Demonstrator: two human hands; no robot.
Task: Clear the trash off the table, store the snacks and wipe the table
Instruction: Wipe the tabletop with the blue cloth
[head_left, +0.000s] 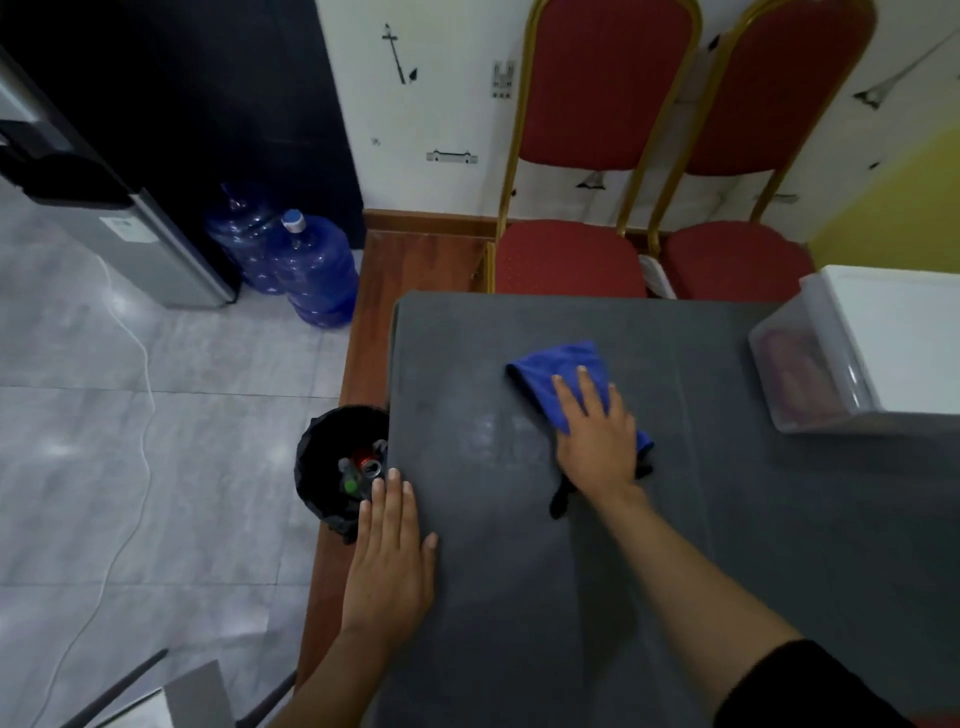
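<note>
Grey tabletop (753, 509) takes up most of the view, no loose trash or snacks showing on it. Two red chairs (597, 104) sit at its far side.

Clear box (852, 358) with a white lid is on the tabletop's right side. There's a pinkish shape inside, probably the stored snacks.

Black bin (327, 457) stands on the floor against the tabletop's left edge, with cans (368, 462) inside. So the job looks to be in the wipe stage.

Blue cloth (558, 366) lies mid-tabletop. Right hand (597, 441) is flat on it, fingers straight, pressing rather than gripping. Left hand (389, 561) is flat and empty at the left edge, fingertips reaching out over the bin.

Risks:
- The cloth is only pinned by the palm, so a fast stroke could let it bunch up or slide out.
- A wide stroke to the right could shove the box.
- Sweeping dirt left could miss the bin, which covers only a short stretch of that edge.
- The motion blur makes it hard to tell which parts are already wiped, so patches could get skipped.
</note>
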